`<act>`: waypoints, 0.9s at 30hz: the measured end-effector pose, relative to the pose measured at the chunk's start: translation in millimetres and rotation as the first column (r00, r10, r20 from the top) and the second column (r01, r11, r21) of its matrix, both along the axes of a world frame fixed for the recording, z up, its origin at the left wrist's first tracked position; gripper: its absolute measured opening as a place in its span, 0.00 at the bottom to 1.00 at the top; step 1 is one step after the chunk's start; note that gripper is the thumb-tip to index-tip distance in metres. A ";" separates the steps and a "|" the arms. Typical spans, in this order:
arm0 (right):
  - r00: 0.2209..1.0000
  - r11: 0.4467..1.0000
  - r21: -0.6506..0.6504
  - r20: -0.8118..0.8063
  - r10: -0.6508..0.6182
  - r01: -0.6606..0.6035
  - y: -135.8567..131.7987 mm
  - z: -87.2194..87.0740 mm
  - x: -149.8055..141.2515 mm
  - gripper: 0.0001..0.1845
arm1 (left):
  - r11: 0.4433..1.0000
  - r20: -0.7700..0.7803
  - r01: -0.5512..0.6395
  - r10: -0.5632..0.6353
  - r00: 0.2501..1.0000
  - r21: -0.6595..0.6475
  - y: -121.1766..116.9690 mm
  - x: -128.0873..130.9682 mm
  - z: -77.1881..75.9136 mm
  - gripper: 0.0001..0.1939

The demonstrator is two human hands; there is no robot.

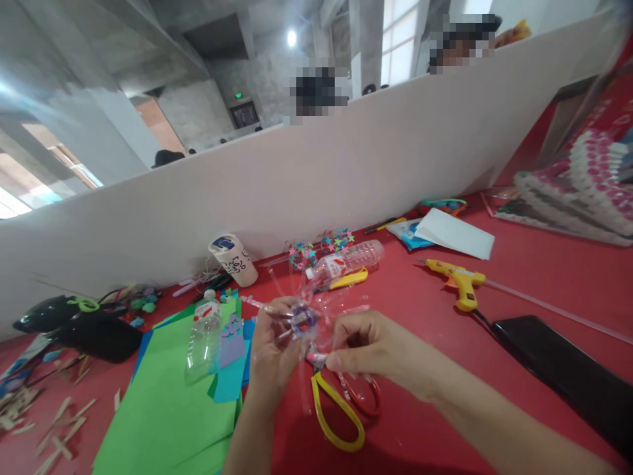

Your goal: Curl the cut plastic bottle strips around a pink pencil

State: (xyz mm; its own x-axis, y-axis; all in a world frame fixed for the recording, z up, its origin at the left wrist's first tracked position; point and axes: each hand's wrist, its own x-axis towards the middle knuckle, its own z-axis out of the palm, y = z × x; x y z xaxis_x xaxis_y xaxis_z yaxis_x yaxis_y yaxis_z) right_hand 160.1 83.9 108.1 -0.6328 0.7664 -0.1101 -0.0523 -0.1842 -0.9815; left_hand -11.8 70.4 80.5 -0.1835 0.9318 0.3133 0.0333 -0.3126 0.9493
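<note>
Plastic piece (303, 319) beyond the scissors (346, 445) is gripped by fingers of left hand (271, 356); grip of right hand (364, 338) cannot be told. Light, steady support should avoid bending.

Clear plastic piece (325, 322) with splayed strips (260, 305), purple ring (302, 319), between the hands (277, 349) (363, 343)

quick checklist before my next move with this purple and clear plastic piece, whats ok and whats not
1. Left hand holding the plastic piece: ok
2. Right hand pinching firmly: cannot tell, blurred
3. Scissors well away from hands: not ok, handles show just below the right hand
4. Glue gun apart from both hands: ok
5. Glue stick in the gun: ok, protruding behind
6. Glue gun hot: cannot tell
</note>
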 end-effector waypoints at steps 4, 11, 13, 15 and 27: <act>0.994 0.987 -0.118 0.005 0.109 -0.108 -2.5 -4.3 -1.8 0.18 | 0.992 0.024 0.051 -0.054 0.998 0.117 1.0 -1.6 4.6 0.19; 0.976 0.958 -0.200 0.026 0.216 -0.207 -1.4 -8.5 -0.7 0.15 | 0.976 0.074 0.189 -0.197 0.978 0.108 -1.5 -2.6 2.4 0.17; 0.972 0.956 -0.194 0.032 0.231 -0.221 -1.5 -9.0 -0.9 0.15 | 0.970 0.074 0.217 -0.226 0.971 0.111 -0.8 -5.8 0.1 0.16; 0.969 0.950 -0.209 0.030 0.245 -0.233 -1.7 -9.0 -1.7 0.14 | 0.966 0.061 0.225 -0.234 0.970 0.124 0.3 -9.4 -1.2 0.16; 0.952 0.870 -0.390 -0.065 0.300 -0.301 -5.8 -15.4 -9.9 0.16 | 0.958 0.010 0.264 -0.266 0.964 0.109 -3.4 -19.1 6.4 0.15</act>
